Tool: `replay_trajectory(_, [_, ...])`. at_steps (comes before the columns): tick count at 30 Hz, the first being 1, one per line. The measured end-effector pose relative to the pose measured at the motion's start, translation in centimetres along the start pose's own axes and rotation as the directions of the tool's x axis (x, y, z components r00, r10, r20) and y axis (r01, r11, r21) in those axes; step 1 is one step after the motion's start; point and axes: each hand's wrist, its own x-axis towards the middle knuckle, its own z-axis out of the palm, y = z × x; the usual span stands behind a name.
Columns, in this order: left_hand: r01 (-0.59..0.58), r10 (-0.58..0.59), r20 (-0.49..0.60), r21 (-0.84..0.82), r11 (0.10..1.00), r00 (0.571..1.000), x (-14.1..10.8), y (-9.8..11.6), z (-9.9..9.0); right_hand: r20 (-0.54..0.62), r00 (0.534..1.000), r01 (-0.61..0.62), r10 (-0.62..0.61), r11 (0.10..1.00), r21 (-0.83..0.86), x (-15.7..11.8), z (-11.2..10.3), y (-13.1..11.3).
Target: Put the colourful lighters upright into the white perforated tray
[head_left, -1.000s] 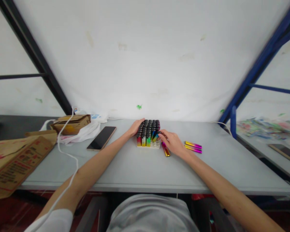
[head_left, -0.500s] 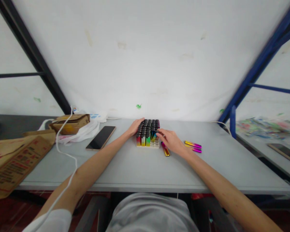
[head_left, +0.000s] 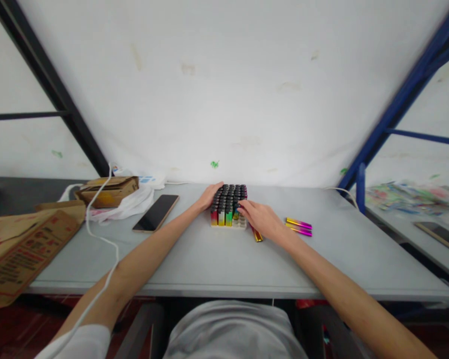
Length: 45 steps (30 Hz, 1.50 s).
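Note:
Rows of upright lighters with black tops and shiny coloured bodies stand in a white tray on the grey table. The tray's front right corner shows bare slots. My left hand rests against the left side of the block, its fingers partly hidden behind it. With my right hand I pinch a lighter at its black top over the front right part of the tray. Beside that hand lies a gold lighter, partly covered. Farther right are gold-and-purple lighters, lying flat.
A black phone lies left of my left forearm. Beyond it are a white plastic bag, a small cardboard box, an opened carton and a white cable. A blue metal frame stands at the right.
My right hand has shifted slightly left with the lighter, over the tray's front right part. It now covers more of the gold lighter on the table. My left hand has stayed in place.

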Motion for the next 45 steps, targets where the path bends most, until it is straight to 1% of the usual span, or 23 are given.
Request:
replay_trajectory(4, [-0.021, 0.021, -0.009, 0.005, 1.0, 1.0, 0.2, -0.3, 0.0, 0.06, 0.996, -0.065, 0.068, 0.997, -0.043, -0.2, -0.7, -0.7])
replay_trajectory(7, [-0.012, 0.012, -0.002, -0.008, 1.0, 1.0, 0.4, -0.7, 0.1, 0.088, 0.993, -0.07, 0.075, 0.996, -0.059, -0.2, -0.8, -0.9])
replay_trajectory(12, [0.001, -0.001, 0.012, -0.019, 1.0, 1.0, 0.8, -1.1, 0.1, 0.093, 0.99, -0.097, 0.11, 0.986, -0.133, -0.1, -0.7, -0.9])
replay_trajectory(14, [-0.003, 0.003, 0.007, -0.01, 1.0, 1.0, 0.8, -1.0, 0.1, 0.106, 0.989, -0.089, 0.106, 0.984, -0.155, -0.1, -0.6, -0.9])
replay_trajectory(16, [-0.003, 0.003, -0.002, 0.012, 1.0, 1.0, 0.7, -0.8, 0.1, 0.116, 0.99, -0.061, 0.078, 0.988, -0.142, -0.2, -0.7, -0.8])
replay_trajectory(18, [-0.005, 0.005, -0.005, 0.035, 0.999, 1.0, 0.5, -0.5, 0.1, 0.083, 0.995, -0.051, 0.06, 0.993, -0.104, -0.3, -1.0, -0.3])
replay_trajectory(21, [-0.018, 0.019, -0.007, 0.055, 0.998, 1.0, 0.1, 0.0, 0.0, 0.004, 0.998, -0.066, 0.066, 0.997, -0.04, -0.7, -2.1, 1.7])
replay_trajectory(24, [-0.025, 0.025, -0.01, 0.043, 0.999, 1.0, -0.3, 0.5, 0.1, -0.004, 0.997, -0.079, 0.079, 0.996, 0.031, -1.8, -3.9, 5.2])
replay_trajectory(26, [-0.006, 0.006, -0.003, 0.022, 1.0, 1.0, -0.6, 0.8, 0.1, 0.059, 0.995, -0.091, 0.086, 0.992, 0.093, -2.9, -5.1, 8.0])
replay_trajectory(27, [0.002, -0.002, -0.001, 0.012, 1.0, 1.0, -0.7, 1.0, 0.2, 0.111, 0.989, -0.107, 0.094, 0.987, 0.119, -3.5, -5.7, 9.3])
replay_trajectory(29, [0.006, -0.006, 0.0, 0.001, 1.0, 1.0, -0.8, 1.2, 0.2, 0.199, 0.968, -0.186, 0.151, 0.967, 0.174, -4.6, -6.5, 11.5])
replay_trajectory(31, [-0.007, 0.007, 0.0, 0.006, 1.0, 1.0, -0.8, 1.3, 0.2, 0.287, 0.933, -0.278, 0.216, 0.94, 0.196, -5.5, -6.8, 13.1])
replay_trajectory(33, [-0.016, 0.016, 0.015, 0.032, 0.999, 1.0, -0.8, 1.3, 0.1, 0.385, 0.885, -0.355, 0.261, 0.914, 0.195, -6.0, -6.8, 13.9])
replay_trajectory(35, [-0.024, 0.022, 0.023, 0.056, 0.998, 0.999, -0.8, 1.3, 0.1, 0.47, 0.835, -0.408, 0.285, 0.895, 0.183, -6.2, -6.5, 14.3])
replay_trajectory(36, [-0.028, 0.027, 0.022, 0.063, 0.998, 0.999, -0.8, 1.3, 0.0, 0.498, 0.818, -0.423, 0.288, 0.888, 0.181, -6.2, -6.3, 14.3])
replay_trajectory(38, [-0.032, 0.031, 0.019, 0.064, 0.997, 0.999, -0.8, 1.3, 0.0, 0.517, 0.806, -0.433, 0.288, 0.882, 0.184, -6.2, -6.0, 14.2])
replay_trajectory(40, [-0.029, 0.028, 0.02, 0.057, 0.998, 0.999, -0.9, 1.5, 0.0, 0.504, 0.814, -0.425, 0.289, 0.888, 0.178, -6.0, -5.8, 14.1])
replay_trajectory(42, [-0.024, 0.023, 0.023, 0.044, 0.999, 0.999, -1.0, 1.6, 0.1, 0.458, 0.84, -0.395, 0.291, 0.907, 0.148, -5.8, -5.7, 14.0])
replay_trajectory(44, [-0.026, 0.025, 0.011, 0.029, 0.999, 1.0, -1.0, 1.7, 0.2, 0.346, 0.896, -0.338, 0.278, 0.933, 0.126, -5.3, -5.6, 13.5])
replay_trajectory(45, [-0.026, 0.026, 0.008, 0.024, 0.999, 1.0, -1.1, 1.8, 0.2, 0.261, 0.929, -0.304, 0.263, 0.943, 0.133, -5.0, -5.6, 13.2])
